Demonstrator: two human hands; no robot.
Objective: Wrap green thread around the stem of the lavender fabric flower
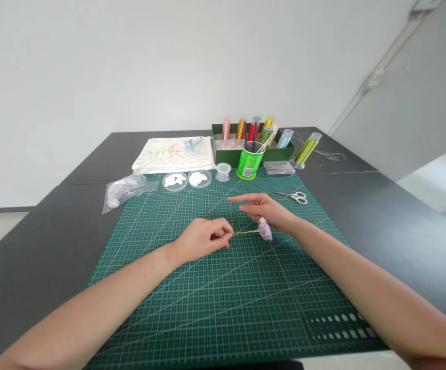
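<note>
Head view: near the mat's [223,308] middle, the left hand [203,239] pinches a yellow-green stem [245,232]; the right hand [267,209] grips its lilac flower [265,228] (forefinger stretched out), scissors [294,196] nearby.

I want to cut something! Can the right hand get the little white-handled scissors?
Probably yes: the small white-handled scissors lie on bare green cutting mat just beyond the right hand, though it holds a purple flower.

a dark grey table [380,216] carries a green cutting mat [223,298], a white printed sheet [176,154], a green box of bead tubes [251,146], a clear plastic bag [124,190] and an upright tube of green beads [306,150].
</note>
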